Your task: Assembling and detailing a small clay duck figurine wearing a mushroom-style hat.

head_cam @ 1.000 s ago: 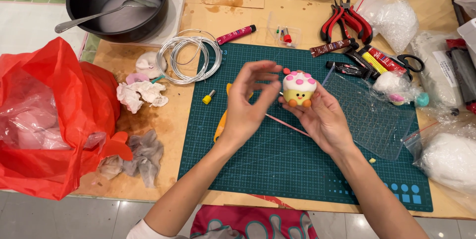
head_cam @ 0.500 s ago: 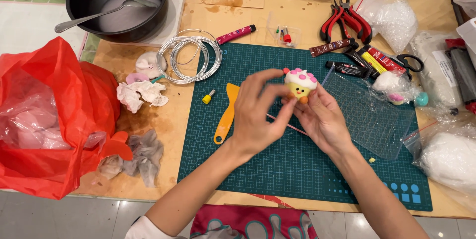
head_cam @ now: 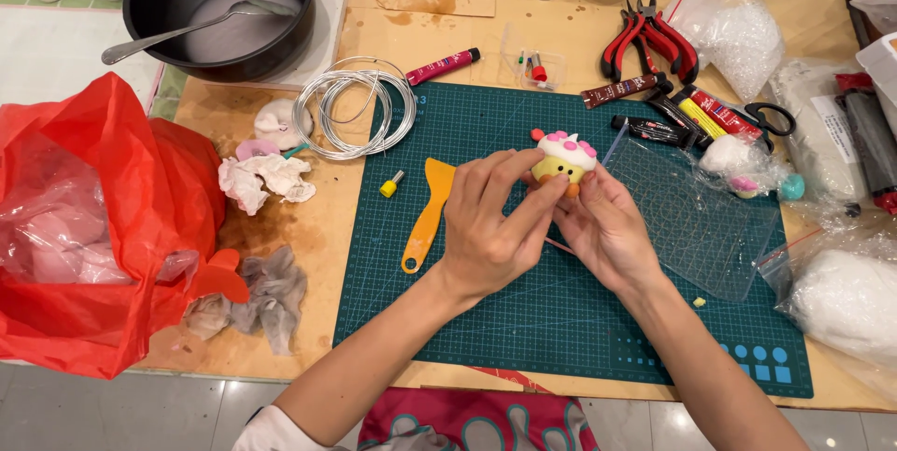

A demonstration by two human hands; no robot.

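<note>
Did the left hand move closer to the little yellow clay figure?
Yes. The left hand slid right across the green cutting mat, away from the orange scraper, and its fingers now touch the clay figure held by the right hand.

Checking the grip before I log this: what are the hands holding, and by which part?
Both hands, left hand and right hand, hold the small yellow clay figure with a white-and-pink top, fingertips pinching its lower yellow body; the top stays uncovered.
</note>
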